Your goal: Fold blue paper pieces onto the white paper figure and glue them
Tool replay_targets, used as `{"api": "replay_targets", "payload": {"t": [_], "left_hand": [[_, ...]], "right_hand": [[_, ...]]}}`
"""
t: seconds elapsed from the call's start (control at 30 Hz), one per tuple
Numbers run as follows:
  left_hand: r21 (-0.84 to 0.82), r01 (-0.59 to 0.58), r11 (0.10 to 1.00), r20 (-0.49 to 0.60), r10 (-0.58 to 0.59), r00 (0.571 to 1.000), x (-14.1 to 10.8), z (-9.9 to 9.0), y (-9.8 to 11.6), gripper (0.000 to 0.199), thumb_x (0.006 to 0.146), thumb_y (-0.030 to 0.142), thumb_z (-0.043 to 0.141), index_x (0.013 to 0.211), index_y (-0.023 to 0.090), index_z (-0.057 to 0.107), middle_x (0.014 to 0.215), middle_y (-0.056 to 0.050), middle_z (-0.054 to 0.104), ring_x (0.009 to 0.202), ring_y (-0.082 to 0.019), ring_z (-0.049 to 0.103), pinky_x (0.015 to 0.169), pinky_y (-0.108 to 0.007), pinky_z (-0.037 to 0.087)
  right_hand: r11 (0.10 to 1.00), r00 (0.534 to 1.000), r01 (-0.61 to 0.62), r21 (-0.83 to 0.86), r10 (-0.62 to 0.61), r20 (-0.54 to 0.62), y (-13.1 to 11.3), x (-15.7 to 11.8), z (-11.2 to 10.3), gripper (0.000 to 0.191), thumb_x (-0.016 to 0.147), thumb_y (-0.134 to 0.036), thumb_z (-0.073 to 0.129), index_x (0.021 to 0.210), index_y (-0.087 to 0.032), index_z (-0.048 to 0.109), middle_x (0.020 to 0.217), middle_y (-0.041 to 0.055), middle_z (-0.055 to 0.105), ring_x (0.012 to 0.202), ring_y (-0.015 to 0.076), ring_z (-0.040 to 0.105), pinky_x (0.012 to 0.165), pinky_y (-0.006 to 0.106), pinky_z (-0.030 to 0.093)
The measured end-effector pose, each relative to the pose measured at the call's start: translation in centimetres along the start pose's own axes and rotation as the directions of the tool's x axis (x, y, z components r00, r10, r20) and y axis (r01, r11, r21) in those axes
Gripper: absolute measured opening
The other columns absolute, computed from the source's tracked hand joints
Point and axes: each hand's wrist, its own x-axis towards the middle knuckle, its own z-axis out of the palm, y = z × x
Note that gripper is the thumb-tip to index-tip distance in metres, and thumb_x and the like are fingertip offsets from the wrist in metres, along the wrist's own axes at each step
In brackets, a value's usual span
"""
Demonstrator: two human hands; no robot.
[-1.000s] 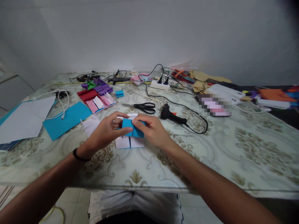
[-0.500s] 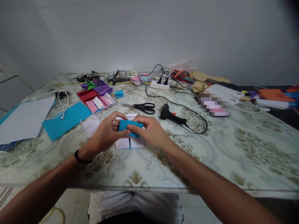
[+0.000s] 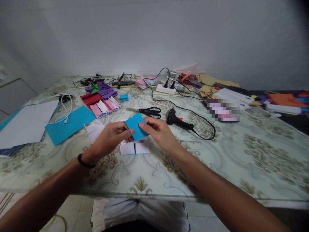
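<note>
A small blue paper square (image 3: 136, 126) is held up between my two hands, its flat face toward me. My left hand (image 3: 115, 135) pinches the lower left edge between thumb and fingers. On the upper right edge my right hand (image 3: 158, 130) has its thumb in front and its fingers behind. Below the square, a white folded paper piece (image 3: 142, 147) with a blue slit down its middle lies on the table; its far part is hidden by the hands and the square. Black-handled scissors (image 3: 152, 112) lie just beyond my right hand.
A black glue gun (image 3: 180, 120) with its cord lies to the right. Behind stands a white power strip (image 3: 166, 89). Left are a blue sheet (image 3: 70, 125), a white sheet (image 3: 29, 125) and a white cable (image 3: 69, 112). Folded red paper (image 3: 90, 99) and purple paper (image 3: 106, 91) sit further back.
The blue paper, earlier showing a middle seam and lying lower, is now turned to a plain face and tilted up. Both hands have shifted their grip on it.
</note>
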Motion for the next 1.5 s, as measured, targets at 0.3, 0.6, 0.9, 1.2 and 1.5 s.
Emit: {"api": "replay_targets", "payload": {"t": [0.3, 0.6, 0.9, 1.2, 1.5], "left_hand": [[-0.021, -0.111, 0.994, -0.042, 0.11, 0.993, -0.1, -0.4, 0.5, 0.028, 0.09, 0.031, 0.071, 0.067, 0.017, 0.062, 0.065, 0.001, 0.067, 0.061, -0.013, 0.063, 0.059, -0.024, 0.051], [-0.02, -0.063, 0.998, -0.045, 0.062, 0.997, -0.3, -0.4, 0.0, 0.026, 0.088, 0.041, 0.076, 0.08, 0.016, 0.074, 0.077, -0.002, 0.074, 0.069, -0.017, 0.064, 0.065, -0.028, 0.052], [0.01, -0.003, 1.0, -0.071, 0.004, 0.997, -0.1, -0.5, 0.5, 0.04, 0.091, 0.045, 0.072, 0.063, 0.016, 0.07, 0.063, -0.001, 0.068, 0.063, -0.016, 0.064, 0.062, -0.026, 0.051], [0.082, -0.01, 0.997, -0.044, 0.014, 0.999, 0.0, -0.7, 0.3, 0.042, 0.094, 0.051, 0.067, 0.07, 0.017, 0.072, 0.069, -0.003, 0.073, 0.068, -0.018, 0.07, 0.065, -0.026, 0.056], [-0.01, 0.049, 0.999, -0.04, -0.049, 0.998, 0.2, -0.2, 0.2, 0.031, 0.085, 0.045, 0.077, 0.082, 0.014, 0.076, 0.071, -0.001, 0.072, 0.063, -0.014, 0.064, 0.059, -0.023, 0.051]], "right_hand": [[1.0, 0.998, -0.011, 0.025, 0.009, 0.067, 0.0, -0.1, -0.2, 0.038, 0.085, -0.047, 0.072, 0.069, -0.022, 0.049, 0.073, -0.001, 0.051, 0.07, 0.0157, 0.048, 0.067, 0.031, 0.044], [0.999, 0.994, 0.011, -0.047, -0.006, 0.105, 0.0, -0.1, 0.1, 0.04, 0.09, -0.051, 0.068, 0.069, -0.022, 0.052, 0.07, -0.0014, 0.05, 0.069, 0.0154, 0.047, 0.066, 0.029, 0.042], [0.998, 0.997, 0.028, -0.058, -0.023, 0.08, 0.1, 0.1, -0.3, 0.039, 0.096, -0.049, 0.061, 0.07, -0.02, 0.059, 0.068, -0.0021, 0.05, 0.067, 0.0145, 0.044, 0.065, 0.03, 0.037], [0.985, 1.0, -0.001, 0.17, 0.003, -0.012, 0.7, 0.5, -0.1, 0.038, 0.083, -0.045, 0.081, 0.106, -0.023, 0.061, 0.075, -0.0049, 0.061, 0.068, 0.0141, 0.058, 0.068, 0.028, 0.049], [0.984, 0.999, 0.039, 0.175, -0.034, -0.031, 0.9, 0.5, -0.2, 0.038, 0.083, -0.043, 0.083, 0.108, -0.021, 0.063, 0.074, -0.0047, 0.064, 0.068, 0.014, 0.062, 0.068, 0.028, 0.05]]}}
